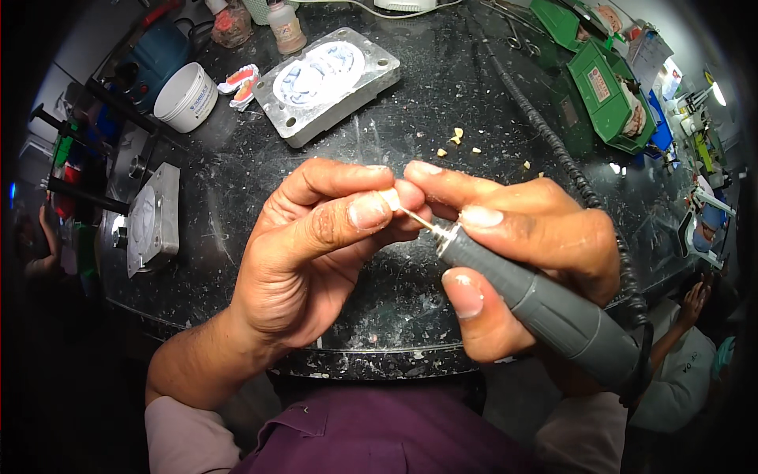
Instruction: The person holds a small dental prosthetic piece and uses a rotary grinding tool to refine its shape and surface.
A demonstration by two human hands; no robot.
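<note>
Between the thumb and fingertips of my left hand (308,237) is a small whitish piece, apparently an artificial tooth (392,199), mostly covered by the fingers. My right hand (537,229) is wrapped round a dark grey rotary handpiece (545,300), held at a slant. Its thin metal bur (416,217) points up and left, with the tip at the small piece; whether it touches or is spinning I cannot tell. Beyond my hands, several loose yellowish artificial teeth (455,137) lie scattered on the black bench (379,316).
A metal flask half filled with white plaster (328,71) lies at the back; another flask half (154,221) stands left, by a press. A white tub (187,99) and bottle (286,28) are behind. Green bins (604,95) and the coiled handpiece cord (545,126) are right. Another person (683,355) is at far right.
</note>
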